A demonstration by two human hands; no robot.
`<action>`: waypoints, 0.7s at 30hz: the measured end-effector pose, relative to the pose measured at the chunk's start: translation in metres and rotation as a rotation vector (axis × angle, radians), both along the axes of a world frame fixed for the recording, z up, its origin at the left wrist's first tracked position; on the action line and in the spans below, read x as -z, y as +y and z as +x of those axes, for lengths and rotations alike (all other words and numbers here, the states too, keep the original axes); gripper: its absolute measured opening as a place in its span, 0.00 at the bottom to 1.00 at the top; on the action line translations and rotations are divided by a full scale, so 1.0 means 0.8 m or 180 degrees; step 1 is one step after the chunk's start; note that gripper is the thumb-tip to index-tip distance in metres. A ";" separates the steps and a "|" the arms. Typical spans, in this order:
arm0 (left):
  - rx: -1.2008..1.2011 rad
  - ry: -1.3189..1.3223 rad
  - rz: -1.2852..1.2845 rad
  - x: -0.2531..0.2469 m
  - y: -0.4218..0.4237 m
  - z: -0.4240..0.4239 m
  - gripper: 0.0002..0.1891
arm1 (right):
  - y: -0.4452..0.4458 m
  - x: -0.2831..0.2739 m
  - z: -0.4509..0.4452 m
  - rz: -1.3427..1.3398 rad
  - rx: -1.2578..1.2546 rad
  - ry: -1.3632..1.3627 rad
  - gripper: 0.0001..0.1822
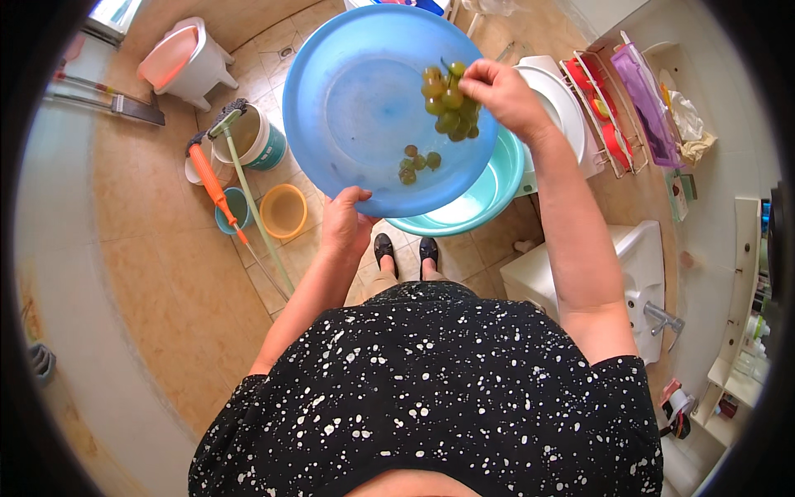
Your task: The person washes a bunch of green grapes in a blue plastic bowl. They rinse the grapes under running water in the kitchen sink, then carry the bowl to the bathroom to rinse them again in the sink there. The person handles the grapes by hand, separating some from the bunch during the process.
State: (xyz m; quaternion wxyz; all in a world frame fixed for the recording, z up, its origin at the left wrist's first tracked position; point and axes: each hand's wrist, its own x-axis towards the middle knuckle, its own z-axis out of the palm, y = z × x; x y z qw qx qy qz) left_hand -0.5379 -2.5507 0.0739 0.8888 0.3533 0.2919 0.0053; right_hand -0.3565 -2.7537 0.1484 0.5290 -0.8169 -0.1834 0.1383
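A wide round blue plastic basin [348,105] is held up in front of me, its inside facing my view. My left hand [349,217] grips its near rim, with the thumb over the edge. Between thumb and fingers, my right hand [506,93] pinches the stem end of a bunch of green grapes [452,104] over the right part of the basin. A few loose grapes [417,164] lie inside the basin near its lower edge. Partly hidden beneath it is a turquoise basin [497,186].
A toilet [559,105] stands at the right, beside a wire rack [605,115]. Nearer on that side is a washbasin [643,279] with a tap [664,320]. At the left are a white bucket [264,140], an orange bowl [284,211], mop handles [211,180] and a white stool [192,62].
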 end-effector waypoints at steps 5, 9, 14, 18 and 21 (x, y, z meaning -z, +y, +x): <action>0.0100 -0.0002 -0.0021 -0.009 0.000 0.002 0.25 | 0.009 0.037 -0.044 -0.0829 -0.0654 -0.0446 0.05; 0.0004 0.0101 -0.0151 0.003 -0.004 0.002 0.25 | 0.016 0.057 -0.079 -0.1427 -0.1044 -0.0804 0.09; -0.0037 0.0078 -0.0087 0.002 -0.003 0.001 0.25 | 0.003 0.073 -0.059 -0.0618 0.0945 -0.0604 0.17; 0.0038 -0.0069 0.0081 -0.001 -0.004 0.003 0.28 | 0.011 0.097 -0.038 -0.1056 0.1301 0.0232 0.35; 0.0014 -0.0079 0.0036 -0.004 -0.005 0.003 0.29 | 0.035 0.124 -0.046 -0.0904 0.1387 0.0704 0.36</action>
